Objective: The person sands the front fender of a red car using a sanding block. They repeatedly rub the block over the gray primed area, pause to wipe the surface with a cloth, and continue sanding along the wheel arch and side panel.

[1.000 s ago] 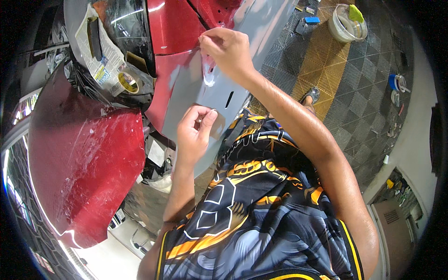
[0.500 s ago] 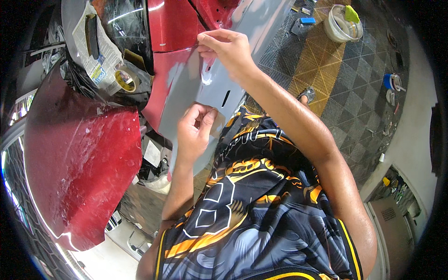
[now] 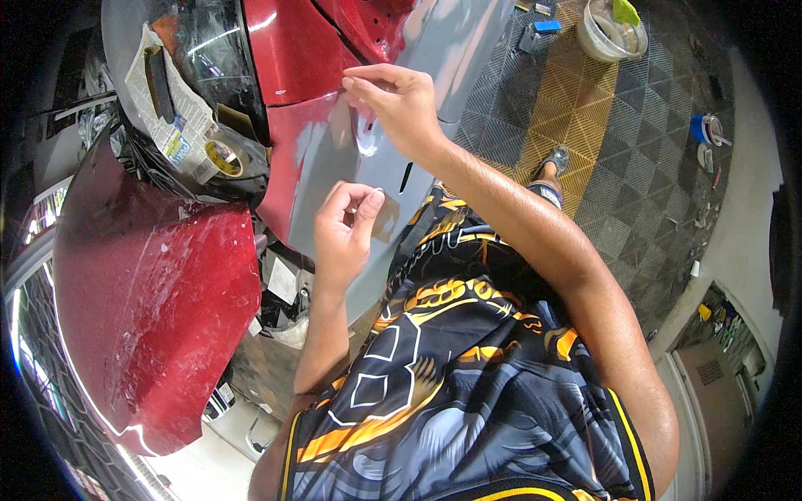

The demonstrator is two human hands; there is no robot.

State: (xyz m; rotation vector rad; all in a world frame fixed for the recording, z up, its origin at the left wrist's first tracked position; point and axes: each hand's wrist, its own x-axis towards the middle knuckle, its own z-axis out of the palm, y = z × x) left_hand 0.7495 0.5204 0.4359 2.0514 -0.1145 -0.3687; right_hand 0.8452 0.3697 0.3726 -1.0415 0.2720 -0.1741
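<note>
My left hand [image 3: 342,230] is closed, thumb against bent index finger, beside the lower part of a grey-primed car panel [image 3: 322,184]. A small thin brownish-grey sheet [image 3: 387,221] sticks out from its pinch; its exact kind is unclear. Farther up, my right hand [image 3: 401,108] pinches thumb and fingertips together over the border of the grey primer and the red paint [image 3: 292,54]. Whatever those fingertips hold is too small to make out. A dark narrow slot [image 3: 406,178] shows in the panel between the hands.
To the left hangs a loose red body panel [image 3: 159,309]. Above it lie newspaper [image 3: 196,121] and a tape roll [image 3: 239,159]. On the tiled floor at right stand a pale bucket [image 3: 591,42], a blue-topped item [image 3: 547,27] and a blue-and-white container [image 3: 710,129].
The view has shifted slightly. My right hand sits a little farther left and lower, its fingers still pinched. My left hand has risen slightly and tilted; more of a foot shows on the floor.
</note>
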